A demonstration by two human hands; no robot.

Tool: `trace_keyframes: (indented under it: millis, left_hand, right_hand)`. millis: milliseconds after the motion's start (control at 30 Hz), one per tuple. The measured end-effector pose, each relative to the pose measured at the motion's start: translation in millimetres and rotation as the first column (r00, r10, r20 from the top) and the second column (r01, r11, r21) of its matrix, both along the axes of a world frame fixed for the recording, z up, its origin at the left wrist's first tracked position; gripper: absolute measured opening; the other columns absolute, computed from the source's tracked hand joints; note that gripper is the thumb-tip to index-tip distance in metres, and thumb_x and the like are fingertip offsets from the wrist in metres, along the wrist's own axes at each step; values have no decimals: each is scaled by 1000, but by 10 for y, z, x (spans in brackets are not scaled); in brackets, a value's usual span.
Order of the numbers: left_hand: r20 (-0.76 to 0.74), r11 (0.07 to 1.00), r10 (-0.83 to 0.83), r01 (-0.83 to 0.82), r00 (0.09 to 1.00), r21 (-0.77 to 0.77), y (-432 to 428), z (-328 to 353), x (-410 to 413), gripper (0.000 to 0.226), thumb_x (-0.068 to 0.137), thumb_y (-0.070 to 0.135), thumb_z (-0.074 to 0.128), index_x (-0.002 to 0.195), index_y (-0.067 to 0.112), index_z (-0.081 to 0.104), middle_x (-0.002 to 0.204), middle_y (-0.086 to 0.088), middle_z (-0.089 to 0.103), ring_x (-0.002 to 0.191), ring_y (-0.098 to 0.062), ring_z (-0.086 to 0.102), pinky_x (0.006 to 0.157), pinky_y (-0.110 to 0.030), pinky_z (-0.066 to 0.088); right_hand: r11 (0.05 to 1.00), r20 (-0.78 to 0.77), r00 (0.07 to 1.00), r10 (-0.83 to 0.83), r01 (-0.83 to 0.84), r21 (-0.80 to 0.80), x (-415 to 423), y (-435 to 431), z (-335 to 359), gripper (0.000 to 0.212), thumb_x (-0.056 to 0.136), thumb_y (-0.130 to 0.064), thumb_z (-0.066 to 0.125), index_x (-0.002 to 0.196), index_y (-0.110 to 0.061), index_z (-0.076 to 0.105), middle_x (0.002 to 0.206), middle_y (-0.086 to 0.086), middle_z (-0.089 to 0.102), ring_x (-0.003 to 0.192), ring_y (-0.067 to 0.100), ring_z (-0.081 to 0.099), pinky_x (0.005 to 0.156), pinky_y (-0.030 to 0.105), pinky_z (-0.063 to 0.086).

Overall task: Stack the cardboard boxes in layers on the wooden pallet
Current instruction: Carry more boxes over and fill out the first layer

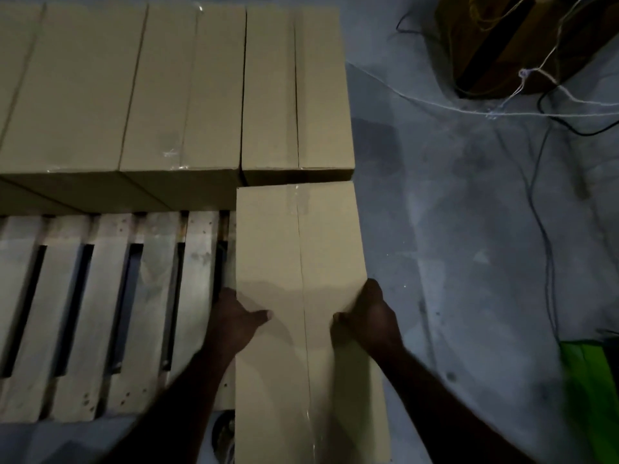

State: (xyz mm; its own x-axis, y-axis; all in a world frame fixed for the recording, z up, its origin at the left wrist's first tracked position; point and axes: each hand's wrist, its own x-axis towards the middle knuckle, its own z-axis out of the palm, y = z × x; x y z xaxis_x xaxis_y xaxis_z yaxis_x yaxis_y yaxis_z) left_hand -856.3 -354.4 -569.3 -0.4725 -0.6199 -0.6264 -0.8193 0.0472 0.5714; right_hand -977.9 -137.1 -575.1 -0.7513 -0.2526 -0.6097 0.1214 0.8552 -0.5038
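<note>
A long tan cardboard box (298,249) lies lengthwise over the right end of the wooden pallet (100,296), its far end against the row of boxes behind. My left hand (234,319) grips its left side, thumb on top. Its right side is gripped by my right hand (368,316), thumb also on top. Three boxes (294,95) (187,95) (77,95) stand side by side across the pallet's far half. The pallet's near slats are bare to the left of the held box.
Grey concrete floor (469,229) lies to the right. String and a dark cable (542,229) trail across it. A brown open carton (502,45) sits at the top right. A green object (593,396) is at the right edge.
</note>
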Motion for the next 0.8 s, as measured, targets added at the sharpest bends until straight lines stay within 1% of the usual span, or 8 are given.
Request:
trace_keyframes:
  millis: [67,167,333,433,533,567,700,800]
  left_hand:
    - [2,1000,-9,9,1000,-17,5,-39,37,61,67,20,92,112,6,53,105,-6,64,94,-23,62,78,-28,48]
    - [4,999,-30,30,1000,-44,-6,-47,36,57,67,22,92,108,6,55,102,-6,67,91,-23,64,75,-28,49]
    - [14,995,-65,66,998,-78,-90,15,-49,60,70,23,90,114,7,52,102,-5,65,94,-26,65,83,-38,55]
    - [-2,993,-61,61,998,-103,-113,29,-61,55,71,23,89,106,15,48,98,-1,61,92,-24,63,80,-34,53]
    - [-15,996,-48,46,999,-82,-135,0,-54,53,73,21,88,105,16,47,101,-3,63,93,-25,62,78,-30,49]
    - [-18,996,-51,50,999,-78,-145,-14,-61,53,73,21,88,107,15,48,103,-5,64,94,-25,63,79,-30,49]
    - [-29,996,-67,66,997,-63,-157,-45,-112,60,76,21,86,121,6,50,111,-8,64,97,-24,60,82,-30,48]
    - [-44,996,-66,63,997,-68,-189,-79,-106,59,78,21,85,124,5,51,108,-3,61,100,-24,60,84,-30,47]
  right_hand:
    - [1000,6,1000,-13,14,-19,28,34,-24,77,79,-25,83,137,-12,33,103,-5,56,93,16,60,73,25,49]
    - [997,41,997,-73,74,-37,72,65,0,86,79,-27,83,145,-16,28,120,0,58,109,22,61,86,32,54]
    - [994,56,994,-97,100,-54,94,43,32,94,82,-26,81,154,-13,22,140,7,55,124,27,56,100,39,51]
    - [992,30,995,-100,102,-75,53,17,24,92,83,-25,81,154,-13,24,137,6,56,122,27,57,98,37,52]
    - [995,32,997,-71,73,-65,24,-13,22,82,84,-21,80,148,-12,29,125,5,59,104,19,59,83,27,51]
    - [996,34,998,-60,62,-61,17,-29,23,82,85,-21,79,148,-12,29,125,6,60,101,18,58,82,27,50]
    - [998,15,999,-45,46,-38,-18,-67,-15,91,87,-27,77,155,-10,20,139,10,55,123,29,56,96,34,49]
    - [999,-4,1000,-30,30,-30,-57,-97,-71,89,87,-28,77,154,-11,22,141,11,54,125,29,55,97,34,47]
